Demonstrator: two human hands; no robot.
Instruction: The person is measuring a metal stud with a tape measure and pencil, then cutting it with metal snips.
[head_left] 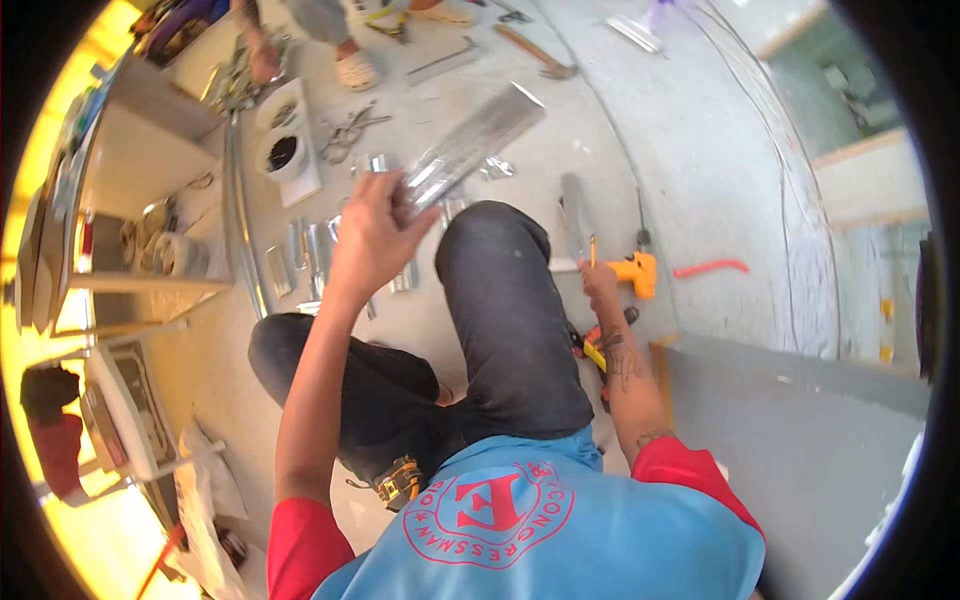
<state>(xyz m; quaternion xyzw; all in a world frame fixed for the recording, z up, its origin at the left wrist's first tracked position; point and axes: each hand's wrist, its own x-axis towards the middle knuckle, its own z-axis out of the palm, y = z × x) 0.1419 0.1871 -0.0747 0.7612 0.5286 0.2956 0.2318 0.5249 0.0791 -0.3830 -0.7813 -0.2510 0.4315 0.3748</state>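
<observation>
My left hand [370, 240] is closed around one end of a shiny flat metal profile [478, 145], raised above the floor and slanting away to the right. Beyond my right knee, my right hand [600, 287] is closed on a thin yellow pencil [592, 250] that points upward. Just beside that hand lies a yellow cordless drill [636, 272]. A long grey flat-bladed tool [571, 212] rests on the floor close by. Short cut metal pieces [312, 250] lie in a group below my left hand.
White tubs [284, 150] stand at the far left, near an open cabinet [150, 150]. Another person's hand [264, 58] is at the top left. A hammer [538, 52] lies at the far side, and a red curved strip [712, 267] on the right. A grey panel [790, 400] stands near my right arm.
</observation>
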